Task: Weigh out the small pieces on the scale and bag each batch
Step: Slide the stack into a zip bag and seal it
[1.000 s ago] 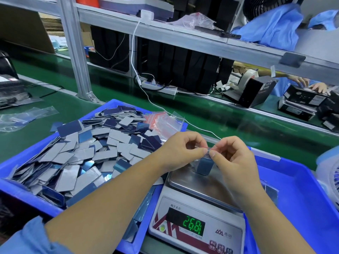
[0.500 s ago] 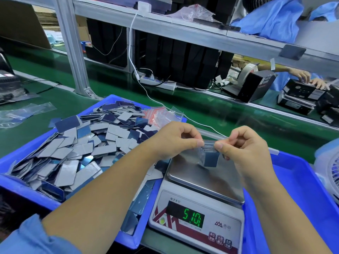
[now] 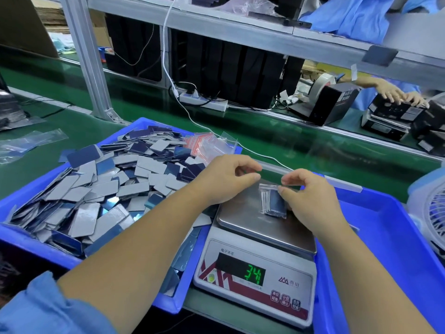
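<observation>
A small clear zip bag (image 3: 274, 201) with several blue-grey pieces inside stands on the steel pan of the digital scale (image 3: 255, 273), whose display shows 34. My right hand (image 3: 310, 201) pinches the bag's top edge on its right side. Just left of the bag hovers my left hand (image 3: 226, 179), thumb and forefinger slightly parted and holding nothing. Left of the scale, a blue bin (image 3: 36, 247) holds a heap of loose grey and dark blue pieces (image 3: 101, 189). A bundle of empty red-striped bags (image 3: 207, 145) lies at the bin's far corner.
A second blue bin (image 3: 390, 237) sits right of the scale, and a small fan (image 3: 433, 213) at the right edge. Beyond the green belt are a power strip (image 3: 204, 102), a tape dispenser (image 3: 322, 83) and another person's hands (image 3: 397, 95). A clear bag (image 3: 31, 141) lies far left.
My left hand has let go of the bag's top and drawn slightly left. The bag now hangs lower against the pan in my right hand. The display dropped from 260 to 51 to 34.
</observation>
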A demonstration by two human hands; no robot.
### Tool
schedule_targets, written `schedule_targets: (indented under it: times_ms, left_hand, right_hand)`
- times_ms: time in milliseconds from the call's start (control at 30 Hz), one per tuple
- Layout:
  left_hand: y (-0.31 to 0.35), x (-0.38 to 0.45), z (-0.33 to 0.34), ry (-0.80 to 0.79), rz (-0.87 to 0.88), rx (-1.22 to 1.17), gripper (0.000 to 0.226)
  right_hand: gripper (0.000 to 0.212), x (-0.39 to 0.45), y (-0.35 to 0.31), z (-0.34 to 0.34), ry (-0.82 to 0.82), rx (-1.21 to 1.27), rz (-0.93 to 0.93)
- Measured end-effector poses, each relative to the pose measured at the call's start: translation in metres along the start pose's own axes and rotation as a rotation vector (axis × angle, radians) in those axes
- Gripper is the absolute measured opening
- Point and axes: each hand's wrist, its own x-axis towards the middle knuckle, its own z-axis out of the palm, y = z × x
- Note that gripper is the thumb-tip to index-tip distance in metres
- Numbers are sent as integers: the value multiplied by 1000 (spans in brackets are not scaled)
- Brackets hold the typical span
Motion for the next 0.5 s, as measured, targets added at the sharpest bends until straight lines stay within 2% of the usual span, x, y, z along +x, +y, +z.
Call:
schedule_targets:
  times_ms: [200, 500]
  left_hand:
    - [-3, 1, 0, 69, -43, -30, 10]
    - [-3, 2, 2, 67, -30, -40, 13]
  right_hand:
    - [11, 0, 0, 0, 115, 95, 19]
    - [13, -4, -4, 3, 51, 60, 7]
